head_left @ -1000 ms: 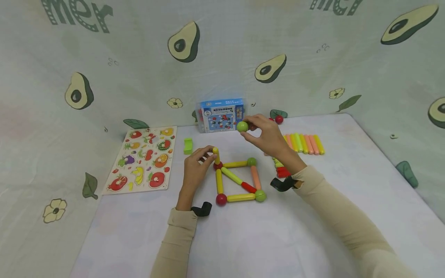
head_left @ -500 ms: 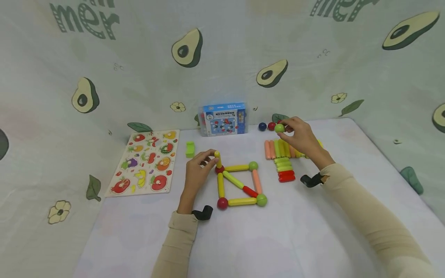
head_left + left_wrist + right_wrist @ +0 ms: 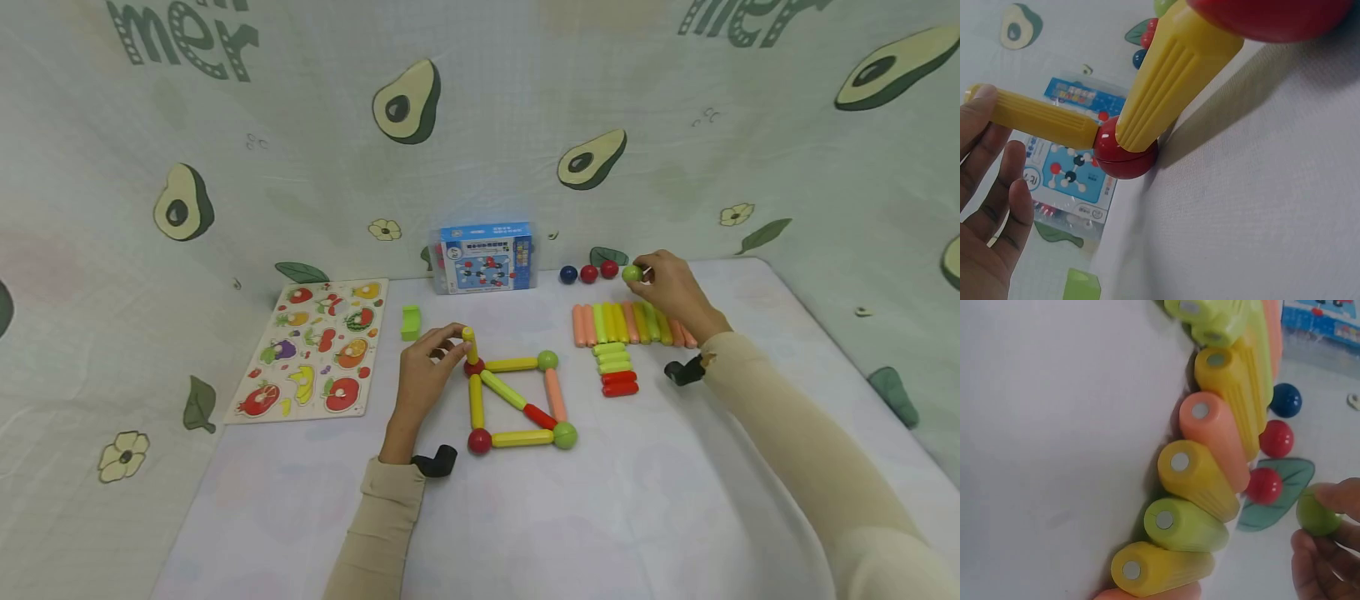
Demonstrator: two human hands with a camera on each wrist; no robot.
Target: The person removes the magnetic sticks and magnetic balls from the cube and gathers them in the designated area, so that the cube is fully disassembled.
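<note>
My left hand (image 3: 426, 371) pinches the top of an upright yellow magnetic rod (image 3: 1044, 119), whose lower end meets a red ball (image 3: 1124, 150). That ball is the far left corner of a square of rods lying on the table, with a green-and-red diagonal (image 3: 517, 398) across it. A red ball (image 3: 480, 441) and two green balls mark the other corners. At the back right, my right hand (image 3: 671, 290) pinches a green ball (image 3: 1317, 511) between thumb and fingers. It is beside a row of two red balls (image 3: 598, 272) and a dark blue ball (image 3: 568, 274).
A row of loose colored rods (image 3: 622, 323) lies before the right hand, with shorter green and red rods (image 3: 617, 367) below. A boxed set (image 3: 486, 260) stands at the back. A fruit puzzle board (image 3: 311, 350) and a green block (image 3: 410, 322) are at left.
My right hand has carried the green ball from above the square rightward to the row of balls at the back. My left hand keeps its pinch on the upright yellow rod.
</note>
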